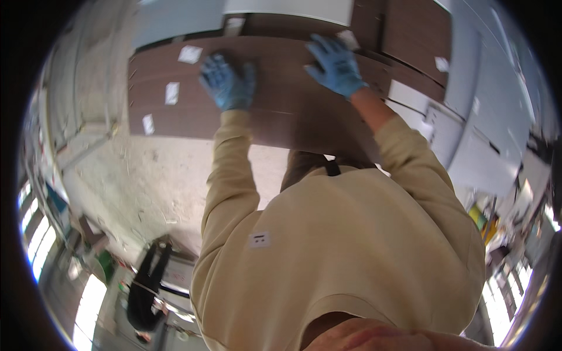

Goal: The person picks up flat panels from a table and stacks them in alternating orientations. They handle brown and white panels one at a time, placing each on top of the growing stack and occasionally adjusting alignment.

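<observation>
Both my hands wear blue gloves and lie on a wide dark-brown panel (275, 105) in front of me. My left hand (227, 83) rests left of the panel's middle, with its thumb apart from the fingers. Farther right, my right hand (338, 64) is spread near the far edge of the same panel. Neither hand has anything visible in it. Several white paper labels, among them one label (171, 93), are stuck toward the panel's left end. Whatever lies directly beneath the panel is hidden.
Beyond it lie a grey-blue panel (178, 24) and a white panel (293, 8). More brown boards (417, 41) and pale grey panels (486, 123) stand at the right. Concrete floor (175, 181) shows at left, where a person in dark clothes (145, 289) is some distance away.
</observation>
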`<state>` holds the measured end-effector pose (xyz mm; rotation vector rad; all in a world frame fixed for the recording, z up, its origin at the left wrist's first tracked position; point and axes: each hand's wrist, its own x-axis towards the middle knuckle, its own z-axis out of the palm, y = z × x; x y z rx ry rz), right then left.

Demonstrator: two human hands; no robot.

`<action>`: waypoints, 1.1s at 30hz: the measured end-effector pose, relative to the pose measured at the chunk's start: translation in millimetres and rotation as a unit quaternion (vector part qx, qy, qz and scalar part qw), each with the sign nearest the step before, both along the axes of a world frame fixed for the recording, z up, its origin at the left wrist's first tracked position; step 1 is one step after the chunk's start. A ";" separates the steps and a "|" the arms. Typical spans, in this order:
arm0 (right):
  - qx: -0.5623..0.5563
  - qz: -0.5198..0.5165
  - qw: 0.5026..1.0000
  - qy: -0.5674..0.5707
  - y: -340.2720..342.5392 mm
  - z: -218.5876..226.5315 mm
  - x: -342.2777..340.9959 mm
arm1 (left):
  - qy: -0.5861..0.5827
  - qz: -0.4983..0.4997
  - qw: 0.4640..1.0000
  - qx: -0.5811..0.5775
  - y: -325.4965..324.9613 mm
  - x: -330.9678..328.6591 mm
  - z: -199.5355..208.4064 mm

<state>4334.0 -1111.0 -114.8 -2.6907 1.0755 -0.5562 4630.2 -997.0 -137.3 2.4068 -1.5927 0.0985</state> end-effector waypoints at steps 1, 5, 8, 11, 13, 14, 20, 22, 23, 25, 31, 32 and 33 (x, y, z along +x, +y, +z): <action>0.004 -0.010 1.000 -0.007 0.8 -1.3 -0.5 | -0.007 0.018 1.000 0.014 -2.2 -1.1 -1.8; -0.002 -0.026 1.000 -0.005 3.5 -3.3 -0.9 | -0.001 0.004 1.000 0.011 -4.5 0.9 -3.5; -0.004 -0.027 0.999 -0.016 4.3 -2.2 -3.2 | -0.010 0.000 1.000 0.028 -3.8 1.0 -4.0; -0.002 -0.031 0.999 -0.010 4.3 -2.7 -3.8 | -0.015 -0.005 1.000 0.022 -3.5 1.2 -5.1; -0.019 -0.036 0.999 -0.016 4.9 -3.8 -4.3 | -0.031 -0.006 0.999 0.016 -3.5 0.7 -6.4; -0.018 -0.035 0.999 -0.017 5.0 -4.1 -4.2 | -0.042 -0.010 0.999 0.009 -3.5 1.1 -6.8; -0.017 -0.066 0.997 -0.031 17.3 10.0 -14.9 | -0.052 -0.010 0.999 0.010 -3.8 2.3 -8.6; -0.040 -0.077 0.994 -0.065 34.7 20.1 -33.2 | -0.053 -0.010 0.998 0.018 -2.9 3.5 -11.0; -0.047 -0.083 0.993 -0.075 45.1 25.7 -44.7 | -0.046 -0.009 0.999 0.022 -2.5 4.6 -12.8; -0.038 -0.080 0.994 -0.060 68.5 36.3 -70.8 | -0.035 -0.012 0.999 0.021 -2.5 8.0 -16.3; 0.001 -0.102 0.988 -0.113 141.9 61.1 -183.1 | -0.106 0.025 0.992 0.069 -8.4 12.1 -16.1; 0.025 -0.114 0.987 -0.114 152.5 61.8 -207.7 | -0.116 0.046 0.988 0.093 -7.9 6.3 -14.3; 0.023 -0.155 0.981 -0.111 163.1 61.3 -237.0 | -0.135 0.039 0.988 0.060 -6.8 -2.7 -12.8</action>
